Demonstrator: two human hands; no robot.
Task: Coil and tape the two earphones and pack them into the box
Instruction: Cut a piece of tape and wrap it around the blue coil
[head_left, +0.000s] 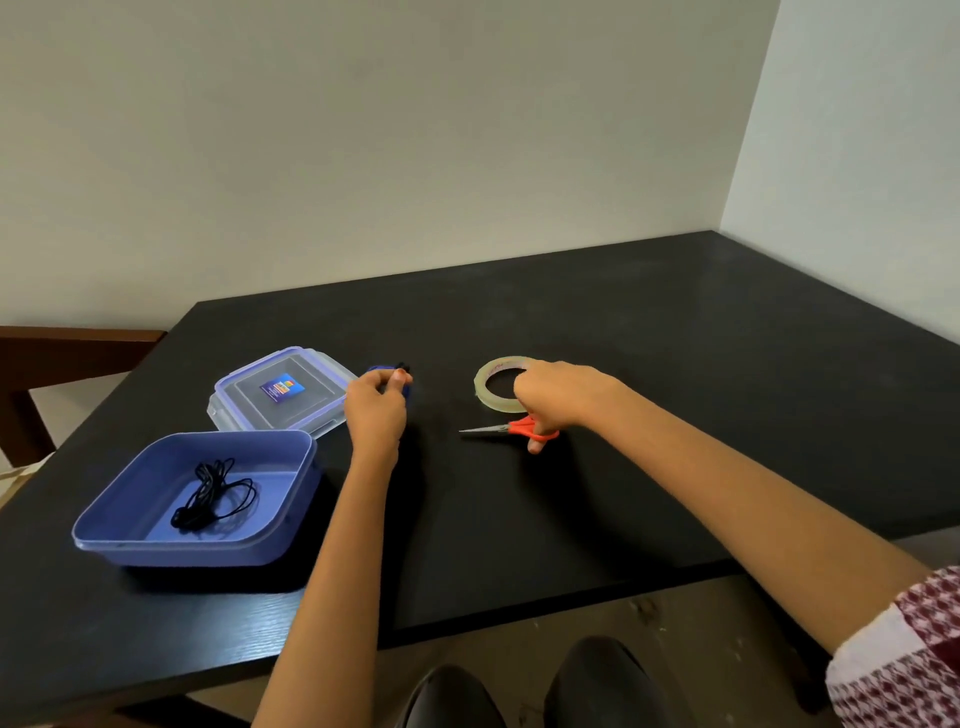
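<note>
A blue box (130, 525) stands at the front left of the black table, with one coiled black earphone (213, 493) lying inside. My left hand (376, 410) grips the second earphone (402, 370), a small dark blue and black bundle, just right of the box lid (244, 384). My right hand (556, 397) reaches over the right side of the clear tape roll (485, 382), fingers curled down. Its thumb sticks out at the red handles of the scissors (511, 428). Whether this hand holds either of them is hidden.
The clear lid with a blue rim and a sticker lies flat behind the box. A wooden chair (31, 364) stands past the table's left edge. Walls close off the table's back and right sides. My knees (524, 691) show below the front edge.
</note>
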